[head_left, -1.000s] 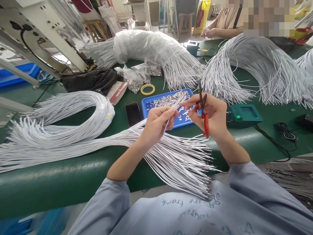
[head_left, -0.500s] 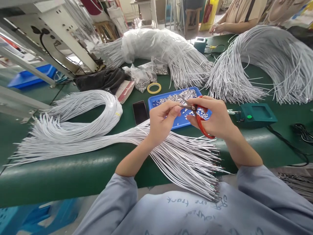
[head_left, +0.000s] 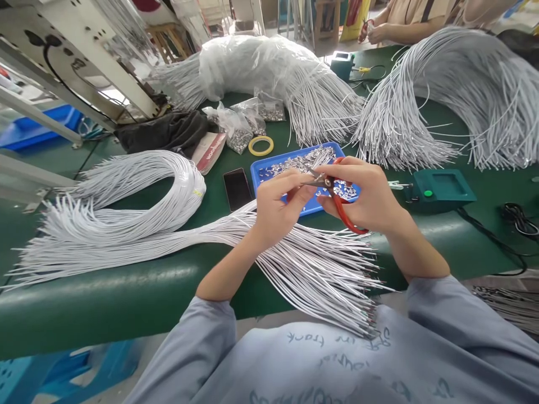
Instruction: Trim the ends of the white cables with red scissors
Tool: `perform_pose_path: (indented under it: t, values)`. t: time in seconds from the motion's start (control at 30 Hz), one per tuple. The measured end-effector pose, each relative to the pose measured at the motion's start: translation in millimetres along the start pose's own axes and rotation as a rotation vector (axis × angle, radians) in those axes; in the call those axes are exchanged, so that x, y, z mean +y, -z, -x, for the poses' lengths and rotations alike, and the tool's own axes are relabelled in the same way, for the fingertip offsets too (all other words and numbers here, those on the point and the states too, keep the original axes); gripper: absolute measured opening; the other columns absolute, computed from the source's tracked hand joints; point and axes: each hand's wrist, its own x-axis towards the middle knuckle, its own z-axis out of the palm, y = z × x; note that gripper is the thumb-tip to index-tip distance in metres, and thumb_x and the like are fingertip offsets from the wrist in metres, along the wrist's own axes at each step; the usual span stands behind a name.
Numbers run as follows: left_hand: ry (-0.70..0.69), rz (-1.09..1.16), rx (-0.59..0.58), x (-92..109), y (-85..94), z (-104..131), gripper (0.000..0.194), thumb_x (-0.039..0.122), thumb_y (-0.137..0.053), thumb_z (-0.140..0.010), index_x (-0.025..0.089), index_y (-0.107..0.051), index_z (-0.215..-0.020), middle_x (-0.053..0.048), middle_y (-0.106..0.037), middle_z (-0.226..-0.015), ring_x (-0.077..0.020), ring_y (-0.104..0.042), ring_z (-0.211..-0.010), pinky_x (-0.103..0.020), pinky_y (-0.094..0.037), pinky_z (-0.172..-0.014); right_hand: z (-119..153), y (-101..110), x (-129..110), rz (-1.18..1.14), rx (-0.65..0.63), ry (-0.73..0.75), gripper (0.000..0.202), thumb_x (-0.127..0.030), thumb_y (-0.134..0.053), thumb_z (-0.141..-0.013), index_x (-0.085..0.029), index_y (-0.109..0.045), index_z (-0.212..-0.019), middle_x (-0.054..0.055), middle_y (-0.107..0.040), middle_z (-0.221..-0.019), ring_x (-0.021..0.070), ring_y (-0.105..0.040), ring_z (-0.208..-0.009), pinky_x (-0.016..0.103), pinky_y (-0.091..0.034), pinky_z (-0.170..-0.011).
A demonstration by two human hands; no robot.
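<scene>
My right hand (head_left: 366,193) holds scissors (head_left: 343,210) with red handles, fingers and thumb in the loops. The blades point left, slightly apart, towards my left hand (head_left: 280,205). Thumb and forefinger of that left hand are pinched together at the blade tips, on something too small to make out. Behind both hands lies a blue tray (head_left: 255,178) with many small silvery metal pieces (head_left: 295,163). Under my left wrist a bundle of white wires (head_left: 315,269) fans out to the right, its ends darker.
A coiled wire bundle (head_left: 185,196) lies left, beside a phone (head_left: 237,189). Farther back are a tape roll (head_left: 261,146), bags of metal pieces (head_left: 240,134) and large wire bundles (head_left: 400,106). A green device (head_left: 444,188) stands right. Another person's hands (head_left: 374,32) show beyond.
The view has shifted slightly, so the table's things sit a little higher and farther left. My hands keep their hold, with the blades still at the left fingertips. The other person's hands have moved.
</scene>
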Motion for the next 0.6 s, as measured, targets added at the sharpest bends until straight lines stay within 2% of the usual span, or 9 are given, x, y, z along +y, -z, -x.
perform_pose_path:
  t: [0.2, 0.4, 0.53, 0.6]
  values:
    - [-0.034, -0.041, -0.013, -1.8, 0.7, 0.9, 0.015, 0.027, -0.060, -0.090, 0.023, -0.075, -0.089, -0.001, -0.063, -0.068, -0.0094, -0.055, -0.061, -0.022, -0.042, -0.053, 0.5, -1.1, -1.3, -0.073, 0.006, -0.020, 0.034, -0.027, -0.069, -0.073, -0.016, -0.073, -0.105, 0.005, -0.072, -0.090, 0.0183, -0.064, -0.082, 0.032, -0.051, -0.073]
    - [-0.083, -0.065, -0.006, -1.5, 0.3, 0.5, 0.011, 0.019, -0.062, -0.088, 0.020, -0.073, -0.086, -0.001, -0.063, -0.068, -0.0085, -0.055, -0.062, -0.020, -0.042, -0.053, 1.1, -2.2, -4.9, -0.088, 0.011, -0.034, 0.033, -0.021, -0.069, -0.071, -0.015, -0.074, -0.103, 0.005, -0.072, -0.086, 0.0165, -0.062, -0.077, 0.031, -0.050, -0.072]
    - [-0.089, -0.009, -0.015, -1.5, 0.4, -0.2, 0.010, 0.019, -0.062, -0.088, 0.019, -0.072, -0.084, -0.001, -0.065, -0.070, -0.0077, -0.054, -0.061, -0.020, -0.042, -0.053, 1.1, -3.6, -6.6, -0.077, 0.008, -0.037, 0.032, -0.016, -0.067, -0.070, -0.017, -0.074, -0.101, 0.003, -0.071, -0.083, 0.0164, -0.061, -0.077, 0.030, -0.049, -0.070]
    - [-0.063, 0.041, 0.034, -2.3, 3.3, -0.8, 0.011, 0.022, -0.062, -0.088, 0.020, -0.072, -0.082, -0.001, -0.065, -0.071, -0.0074, -0.054, -0.061, -0.019, -0.043, -0.053, -0.9, -3.1, -3.4, -0.068, 0.008, -0.073, 0.032, -0.018, -0.067, -0.071, -0.017, -0.074, -0.102, 0.003, -0.071, -0.082, 0.0171, -0.061, -0.077, 0.031, -0.049, -0.069]
